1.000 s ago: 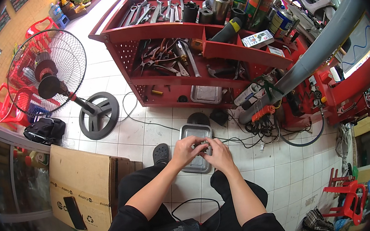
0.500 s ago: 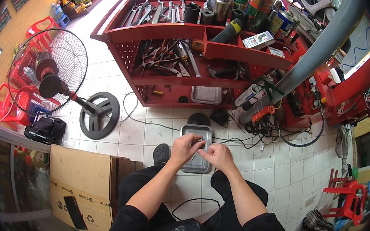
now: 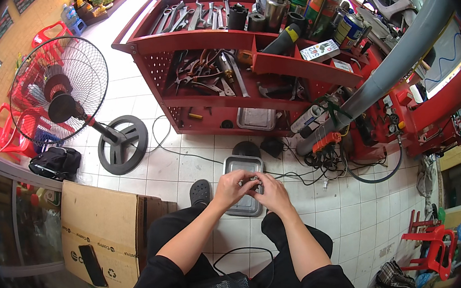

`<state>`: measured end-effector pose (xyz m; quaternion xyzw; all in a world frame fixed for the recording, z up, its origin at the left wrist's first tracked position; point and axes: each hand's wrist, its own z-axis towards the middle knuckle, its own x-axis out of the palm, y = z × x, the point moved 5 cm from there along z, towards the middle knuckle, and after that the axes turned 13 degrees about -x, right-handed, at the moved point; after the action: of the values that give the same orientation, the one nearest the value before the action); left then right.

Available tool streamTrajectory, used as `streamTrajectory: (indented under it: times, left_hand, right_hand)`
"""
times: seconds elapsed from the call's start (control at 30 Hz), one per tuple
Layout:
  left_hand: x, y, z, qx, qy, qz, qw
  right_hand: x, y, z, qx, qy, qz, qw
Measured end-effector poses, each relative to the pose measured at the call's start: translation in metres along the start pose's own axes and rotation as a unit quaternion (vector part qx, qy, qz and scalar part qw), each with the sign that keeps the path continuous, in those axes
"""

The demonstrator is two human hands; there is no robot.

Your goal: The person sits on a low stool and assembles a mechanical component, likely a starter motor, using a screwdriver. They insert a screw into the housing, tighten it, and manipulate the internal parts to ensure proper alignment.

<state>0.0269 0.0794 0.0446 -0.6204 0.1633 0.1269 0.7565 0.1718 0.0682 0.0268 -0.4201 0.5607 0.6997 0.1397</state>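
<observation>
My left hand [image 3: 230, 190] and my right hand [image 3: 271, 193] meet over a grey tray [image 3: 243, 209] on the tiled floor between my feet. The fingers of both hands are closed around a small metal part [image 3: 254, 181], which shows only as a bit of shiny metal in the gap between them. Its kind is too small and too covered to make out. Both hands hide much of the tray's middle, and the tray's far end shows beyond my fingers.
Ahead stands a red tool cart [image 3: 191, 38] with wrenches, pliers and spray cans. A standing fan [image 3: 60, 100] is at the left, beside a cardboard box [image 3: 103, 213] with a phone [image 3: 92, 265] on it. Cables [image 3: 301, 175] lie right of the tray; a red stool [image 3: 435, 246] stands lower right.
My right hand has turned and risen slightly, and its fingers now come up against those of my left hand around the small part. The left hand has barely moved.
</observation>
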Motion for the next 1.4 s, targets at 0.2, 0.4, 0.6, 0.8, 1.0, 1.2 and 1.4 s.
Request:
streamTrajectory:
  times: [0.2,0.4,0.6,0.8,1.0,1.2,1.4]
  left_hand:
    - [0.001,0.000,-0.001,-0.007,0.009,-0.001,1.000]
    - [-0.002,0.003,0.000,-0.026,-0.013,0.004,1.000]
    - [-0.003,0.009,0.000,-0.046,-0.021,0.000,0.999]
    - [-0.005,0.004,0.002,-0.038,-0.024,-0.001,0.999]
    - [-0.001,0.005,0.000,-0.017,-0.002,-0.001,1.000]
    - [-0.002,-0.002,0.001,-0.016,0.000,0.006,1.000]
    - [-0.002,0.004,-0.001,-0.019,-0.003,0.023,1.000]
  right_hand:
    - [0.002,-0.003,-0.001,0.002,-0.014,0.003,1.000]
    - [-0.011,0.018,-0.001,-0.045,-0.037,-0.100,0.993]
    - [0.000,0.010,-0.002,0.085,0.119,0.146,0.978]
    - [-0.016,0.011,0.000,0.040,-0.054,0.053,0.996]
    - [-0.002,0.004,0.000,0.029,0.022,0.004,0.999]
    - [-0.002,-0.003,-0.001,0.035,0.018,0.005,0.999]
    - [-0.012,0.008,0.000,0.070,0.074,-0.009,0.995]
